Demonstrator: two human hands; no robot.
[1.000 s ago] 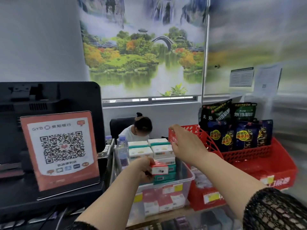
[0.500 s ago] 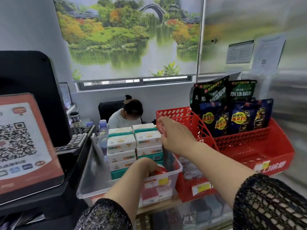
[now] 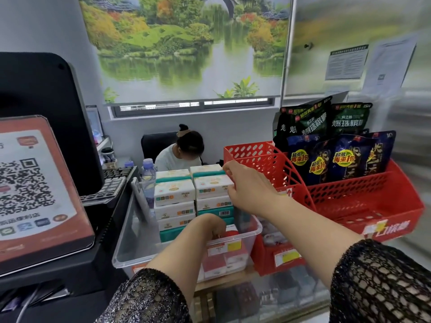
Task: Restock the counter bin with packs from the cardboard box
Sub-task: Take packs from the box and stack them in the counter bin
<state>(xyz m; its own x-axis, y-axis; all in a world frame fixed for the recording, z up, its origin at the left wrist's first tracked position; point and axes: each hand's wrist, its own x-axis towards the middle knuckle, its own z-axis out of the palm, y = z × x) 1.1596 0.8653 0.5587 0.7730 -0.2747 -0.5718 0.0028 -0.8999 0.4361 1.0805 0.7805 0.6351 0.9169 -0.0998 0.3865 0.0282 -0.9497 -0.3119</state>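
A person's left hand [image 3: 208,226] dips into the clear counter bin [image 3: 130,248], fingers curled on a red pack [image 3: 231,234] at the bin's front. The right hand [image 3: 251,187], fingers bent, touches the stacked white packs [image 3: 175,193] at the bin's back; whether it grips one cannot be told. Red baskets [image 3: 373,206] stand just right of the bin.
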